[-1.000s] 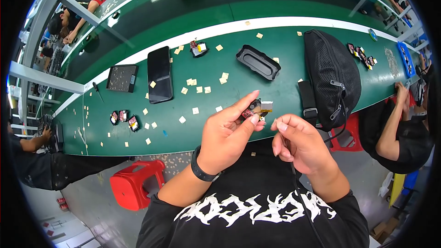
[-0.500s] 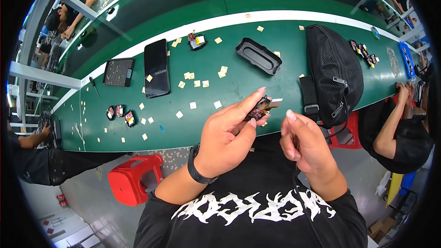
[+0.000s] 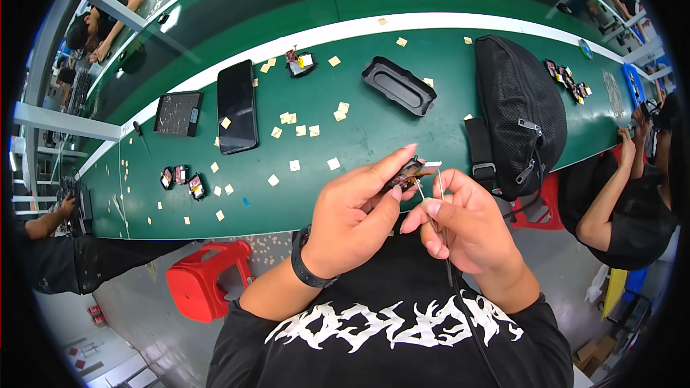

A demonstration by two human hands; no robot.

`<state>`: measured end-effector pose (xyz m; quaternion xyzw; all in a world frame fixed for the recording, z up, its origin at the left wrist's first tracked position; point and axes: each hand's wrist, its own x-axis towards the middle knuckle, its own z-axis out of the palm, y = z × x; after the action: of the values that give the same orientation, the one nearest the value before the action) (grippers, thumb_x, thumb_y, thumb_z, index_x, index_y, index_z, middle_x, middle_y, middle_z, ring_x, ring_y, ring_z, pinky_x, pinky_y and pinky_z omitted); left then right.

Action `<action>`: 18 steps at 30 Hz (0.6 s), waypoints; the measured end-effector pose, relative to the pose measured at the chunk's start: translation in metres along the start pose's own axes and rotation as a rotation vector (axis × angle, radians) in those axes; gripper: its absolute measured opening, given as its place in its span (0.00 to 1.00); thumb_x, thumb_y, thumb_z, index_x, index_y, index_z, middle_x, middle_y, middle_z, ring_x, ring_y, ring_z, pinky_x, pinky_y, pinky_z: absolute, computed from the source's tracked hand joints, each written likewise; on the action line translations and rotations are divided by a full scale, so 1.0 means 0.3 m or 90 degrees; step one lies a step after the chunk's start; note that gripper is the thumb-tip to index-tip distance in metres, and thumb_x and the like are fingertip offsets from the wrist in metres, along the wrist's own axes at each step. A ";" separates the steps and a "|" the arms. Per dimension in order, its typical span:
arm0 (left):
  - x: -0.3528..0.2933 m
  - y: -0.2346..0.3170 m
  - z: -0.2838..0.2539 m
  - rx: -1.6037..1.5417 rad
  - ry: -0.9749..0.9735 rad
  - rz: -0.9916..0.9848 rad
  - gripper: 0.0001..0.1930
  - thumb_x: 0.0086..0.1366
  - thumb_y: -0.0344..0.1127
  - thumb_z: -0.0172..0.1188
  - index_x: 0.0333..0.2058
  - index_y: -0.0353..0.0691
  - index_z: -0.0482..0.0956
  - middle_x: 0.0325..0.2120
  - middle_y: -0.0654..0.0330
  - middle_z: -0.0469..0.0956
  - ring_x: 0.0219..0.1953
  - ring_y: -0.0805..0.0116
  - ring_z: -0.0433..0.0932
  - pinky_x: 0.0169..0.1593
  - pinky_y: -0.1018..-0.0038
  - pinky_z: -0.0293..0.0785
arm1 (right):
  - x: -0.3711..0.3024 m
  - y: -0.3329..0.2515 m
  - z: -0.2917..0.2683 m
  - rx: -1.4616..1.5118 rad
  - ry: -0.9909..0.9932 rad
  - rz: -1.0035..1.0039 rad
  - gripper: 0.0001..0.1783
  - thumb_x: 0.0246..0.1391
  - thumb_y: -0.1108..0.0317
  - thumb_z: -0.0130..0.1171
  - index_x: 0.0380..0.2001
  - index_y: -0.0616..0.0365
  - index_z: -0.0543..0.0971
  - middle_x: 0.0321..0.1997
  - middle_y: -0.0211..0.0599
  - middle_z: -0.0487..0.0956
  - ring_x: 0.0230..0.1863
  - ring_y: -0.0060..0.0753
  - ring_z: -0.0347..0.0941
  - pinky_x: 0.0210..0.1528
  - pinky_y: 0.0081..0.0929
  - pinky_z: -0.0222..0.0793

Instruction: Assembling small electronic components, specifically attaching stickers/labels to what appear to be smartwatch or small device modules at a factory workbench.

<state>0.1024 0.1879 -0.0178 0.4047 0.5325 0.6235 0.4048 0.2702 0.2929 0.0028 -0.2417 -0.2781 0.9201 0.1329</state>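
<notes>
My left hand (image 3: 356,219), with a black wristband (image 3: 307,262), grips a small black electronic module (image 3: 408,174) between thumb and fingers. A flat whitish part (image 3: 430,167) sticks out from the module's right side. Close beside it, my right hand (image 3: 467,219) is closed round a pair of metal tweezers (image 3: 441,190). Their two prongs stand apart and point up at the module; whether they touch it I cannot tell. Part of the module is covered by my left fingers.
On the green table (image 3: 302,201) are a black tray (image 3: 399,86), a black phone (image 3: 237,108), a dark box (image 3: 178,113), a black bag (image 3: 517,115) and scattered yellowish squares. Several similar modules (image 3: 195,187) lie left. A red stool (image 3: 205,280) stands below; people sit at both sides.
My right hand has turned and moved slightly left toward the module, so the tweezers' prongs now show beside it. My left hand still holds the module in nearly the same place.
</notes>
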 end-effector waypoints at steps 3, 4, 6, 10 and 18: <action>-0.001 0.002 0.000 0.047 -0.006 0.028 0.24 0.67 0.21 0.55 0.61 0.40 0.75 0.38 0.54 0.82 0.35 0.74 0.81 0.38 0.77 0.75 | 0.013 -0.006 0.016 -0.012 0.036 0.011 0.08 0.65 0.78 0.51 0.39 0.54 0.64 0.38 0.63 0.81 0.17 0.23 0.72 0.15 0.16 0.61; 0.000 0.003 0.002 0.068 -0.006 0.058 0.23 0.67 0.22 0.56 0.61 0.39 0.75 0.36 0.54 0.82 0.33 0.74 0.80 0.36 0.77 0.75 | 0.014 -0.005 0.011 -0.014 0.036 0.015 0.08 0.65 0.78 0.51 0.39 0.54 0.64 0.38 0.63 0.81 0.17 0.23 0.72 0.15 0.16 0.61; 0.003 -0.002 -0.001 0.076 -0.002 0.051 0.22 0.67 0.22 0.57 0.60 0.39 0.76 0.35 0.54 0.83 0.33 0.73 0.81 0.36 0.77 0.75 | 0.014 -0.002 -0.002 -0.004 0.036 -0.011 0.09 0.65 0.79 0.51 0.38 0.53 0.63 0.33 0.57 0.80 0.15 0.18 0.66 0.13 0.15 0.56; 0.001 -0.007 0.011 0.074 0.018 0.049 0.21 0.67 0.24 0.59 0.58 0.37 0.77 0.32 0.53 0.83 0.31 0.68 0.83 0.36 0.75 0.76 | 0.015 0.010 0.008 -0.027 0.081 -0.035 0.10 0.65 0.79 0.51 0.38 0.52 0.62 0.29 0.51 0.78 0.14 0.15 0.61 0.13 0.15 0.53; 0.004 0.009 0.007 0.133 0.013 0.054 0.20 0.66 0.23 0.58 0.57 0.37 0.78 0.30 0.53 0.83 0.29 0.67 0.81 0.35 0.74 0.76 | 0.018 0.060 -0.011 -0.180 0.081 -0.147 0.11 0.66 0.78 0.51 0.38 0.53 0.60 0.29 0.47 0.78 0.16 0.14 0.62 0.16 0.14 0.55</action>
<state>0.1039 0.1894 -0.0149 0.4605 0.5810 0.5852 0.3285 0.2655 0.2819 -0.0119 -0.2825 -0.4213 0.8334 0.2194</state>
